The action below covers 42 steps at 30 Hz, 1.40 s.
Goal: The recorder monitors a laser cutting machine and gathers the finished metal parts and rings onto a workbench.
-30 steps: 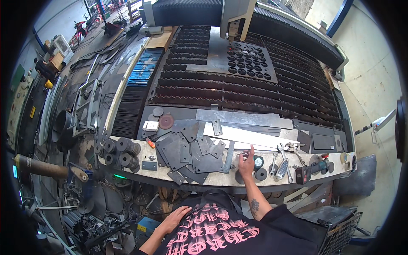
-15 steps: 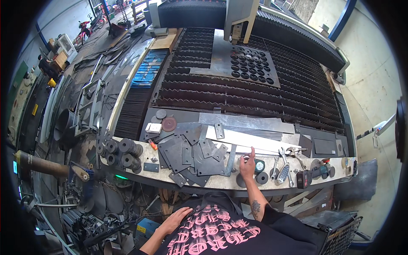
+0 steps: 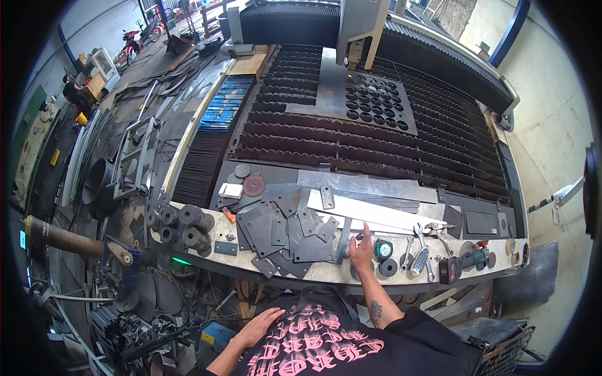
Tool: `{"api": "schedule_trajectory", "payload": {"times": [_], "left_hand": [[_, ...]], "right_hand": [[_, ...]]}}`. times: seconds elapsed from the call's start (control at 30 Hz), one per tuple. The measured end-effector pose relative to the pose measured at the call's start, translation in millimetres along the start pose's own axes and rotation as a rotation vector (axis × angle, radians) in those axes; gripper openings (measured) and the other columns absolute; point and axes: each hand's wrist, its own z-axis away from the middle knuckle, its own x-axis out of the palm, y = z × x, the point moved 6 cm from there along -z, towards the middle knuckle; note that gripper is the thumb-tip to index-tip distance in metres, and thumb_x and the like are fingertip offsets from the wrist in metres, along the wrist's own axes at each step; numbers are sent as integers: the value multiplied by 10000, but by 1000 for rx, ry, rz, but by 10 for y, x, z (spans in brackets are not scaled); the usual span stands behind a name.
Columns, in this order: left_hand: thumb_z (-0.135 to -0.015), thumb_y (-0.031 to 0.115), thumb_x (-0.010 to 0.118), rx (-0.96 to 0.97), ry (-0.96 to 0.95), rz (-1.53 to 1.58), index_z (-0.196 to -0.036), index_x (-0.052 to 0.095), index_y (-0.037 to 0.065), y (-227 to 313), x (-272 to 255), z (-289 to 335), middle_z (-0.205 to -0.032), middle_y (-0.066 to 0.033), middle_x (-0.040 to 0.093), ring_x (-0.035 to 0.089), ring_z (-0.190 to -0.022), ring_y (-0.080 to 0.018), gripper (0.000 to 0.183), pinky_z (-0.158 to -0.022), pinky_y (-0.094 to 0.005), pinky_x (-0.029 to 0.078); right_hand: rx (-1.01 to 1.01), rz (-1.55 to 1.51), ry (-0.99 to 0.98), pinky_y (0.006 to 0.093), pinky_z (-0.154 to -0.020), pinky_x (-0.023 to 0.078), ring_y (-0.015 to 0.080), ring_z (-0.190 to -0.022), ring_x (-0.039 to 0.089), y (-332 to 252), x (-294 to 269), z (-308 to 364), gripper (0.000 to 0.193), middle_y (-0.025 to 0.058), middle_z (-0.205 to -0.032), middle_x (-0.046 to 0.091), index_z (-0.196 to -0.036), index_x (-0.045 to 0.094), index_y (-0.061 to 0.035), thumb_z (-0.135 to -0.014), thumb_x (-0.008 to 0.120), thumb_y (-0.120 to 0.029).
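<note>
My right hand [image 3: 362,252] is over the pale front ledge of a flatbed cutting machine, index finger stretched up toward a long white strip [image 3: 376,213]. Its thumb side stands apart from that finger, with a small dark patch between them that I cannot make out. Just right of it sit a green round tape measure [image 3: 382,249] and a dark ring [image 3: 388,267]. To its left lies a pile of dark steel plates with holes [image 3: 311,247]. My left hand [image 3: 262,326] rests flat against the front of my black shirt, fingers extended, with nothing in it.
Wrenches [image 3: 421,257], pliers [image 3: 439,230] and a cordless power tool [image 3: 449,269] lie on the right ledge. Stacked dark rings [image 3: 191,225] stand at left. Behind, a sheet with round cutouts [image 3: 332,94] rests on toothed slats under the cutting head [image 3: 355,53]. Another person [image 3: 75,94] stands far left.
My view has shifted slightly. My right hand has drawn a little left and back, away from the tape measure. My left hand stays on the shirt.
</note>
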Motion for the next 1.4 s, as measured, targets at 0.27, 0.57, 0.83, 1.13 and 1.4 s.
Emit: {"api": "schedule_trajectory", "payload": {"times": [0.27, 0.57, 0.83, 1.13, 1.4], "left_hand": [[-984, 177, 536, -7, 6, -14, -1592, 320, 186, -61, 30, 40, -1598, -129, 347, 385, -1461, -340, 645, -1213, -425, 331], [-976, 185, 561, 2, 2, -21, -1592, 324, 177, -61, 9, 90, -1593, -134, 354, 388, -1459, -339, 660, -1211, -420, 335], [-976, 167, 547, -33, -19, -26, -1592, 327, 177, -80, 31, 118, -1600, -139, 346, 381, -1466, -337, 654, -1213, -419, 333], [-989, 152, 519, -3, 6, -1, -1595, 325, 186, -43, -24, 73, -1603, -142, 347, 377, -1470, -339, 637, -1218, -418, 323], [-980, 136, 498, 57, 21, 5, -1614, 285, 182, -231, 36, 84, -1597, -175, 346, 378, -1467, -369, 671, -1216, -444, 319]], "right_hand": [[45, -47, -12, 451, -900, 517, 381, -1098, 628, -67, -8, 55, 690, 197, -1238, 604, -1511, 383, -82, -878, 655, -51], [-49, 30, 19, 422, -914, 523, 345, -1085, 624, -149, -30, 8, 750, 189, -1302, 564, -1542, 337, -104, -863, 644, -23], [28, -79, -17, 413, -837, 547, 322, -1000, 645, -222, 45, 69, 729, 151, -1260, 578, -1523, 378, -142, -853, 641, -23], [28, -58, 23, 384, -814, 535, 272, -942, 639, 38, 38, -97, 784, 154, -1164, 615, -1576, 322, -130, -866, 646, -51], [16, -123, 102, 329, -717, 532, 209, -897, 601, 412, -70, -103, 905, 114, -1069, 605, -1626, 256, -151, -831, 676, -51]]}}
